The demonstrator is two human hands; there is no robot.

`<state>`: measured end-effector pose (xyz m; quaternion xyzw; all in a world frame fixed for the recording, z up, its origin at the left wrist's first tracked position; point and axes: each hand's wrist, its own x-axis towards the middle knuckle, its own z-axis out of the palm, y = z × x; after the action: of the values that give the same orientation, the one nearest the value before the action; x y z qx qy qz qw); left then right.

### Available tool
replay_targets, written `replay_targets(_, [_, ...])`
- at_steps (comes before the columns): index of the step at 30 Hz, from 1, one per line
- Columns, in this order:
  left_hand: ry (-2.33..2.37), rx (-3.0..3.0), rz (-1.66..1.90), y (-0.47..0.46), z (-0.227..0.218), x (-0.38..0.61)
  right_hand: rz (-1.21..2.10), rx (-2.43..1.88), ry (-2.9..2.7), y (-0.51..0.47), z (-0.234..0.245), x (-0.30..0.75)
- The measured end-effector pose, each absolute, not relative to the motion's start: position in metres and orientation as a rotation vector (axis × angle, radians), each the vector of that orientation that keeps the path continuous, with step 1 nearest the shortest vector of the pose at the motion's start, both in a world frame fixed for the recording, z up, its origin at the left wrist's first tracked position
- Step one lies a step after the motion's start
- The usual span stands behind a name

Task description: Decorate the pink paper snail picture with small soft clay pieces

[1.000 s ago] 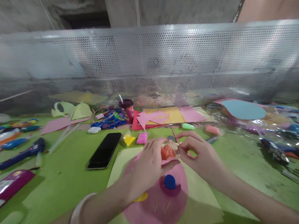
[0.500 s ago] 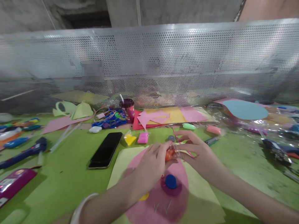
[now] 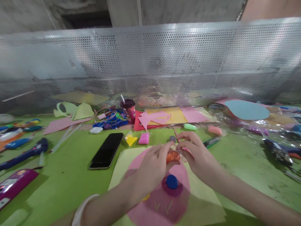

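My left hand (image 3: 156,161) grips a lump of orange modelling clay (image 3: 172,156) in a clear plastic wrapper. The fingers of my right hand (image 3: 196,152) pinch the wrapper's right end. Both hands are above a pink paper oval (image 3: 152,210) that lies on a pale yellow sheet (image 3: 204,204). On the oval sits a purple disc (image 3: 177,191) with a blue round piece (image 3: 171,181) on top. Just beyond my fingertips is a small grey round piece (image 3: 172,138). A yellow piece (image 3: 146,197) shows partly from under my left forearm.
A black phone (image 3: 107,151) lies to the left, near packets of yellow clay (image 3: 131,139) and pink clay (image 3: 144,138). A cutter (image 3: 211,142) rests at the right. Behind stand a lidded cup (image 3: 129,111) with a straw and a perforated metal panel (image 3: 150,62).
My right hand has drawn its fingers in closer on the wrapper end. More of the orange clay shows beside my left thumb.
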<state>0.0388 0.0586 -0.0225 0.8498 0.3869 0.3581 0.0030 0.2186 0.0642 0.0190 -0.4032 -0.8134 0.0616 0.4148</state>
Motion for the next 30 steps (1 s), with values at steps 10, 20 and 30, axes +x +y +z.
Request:
replay_targets(10, [1.382, 2.372, 1.037, 0.058, -0.010, 0.039, 0.421, -1.182, -1.865, 0.075, 0.034, 0.242])
replay_targets(20, [1.386, 2.253, 1.038, 0.058, -0.011, 0.036, 0.573, -1.177, -2.032, 0.043, 0.028, 0.225])
replay_targets(30, [1.267, 2.296, 1.037, 0.057, -0.011, 0.037, 0.545, -1.129, -2.040, 0.047, 0.030, 0.224])
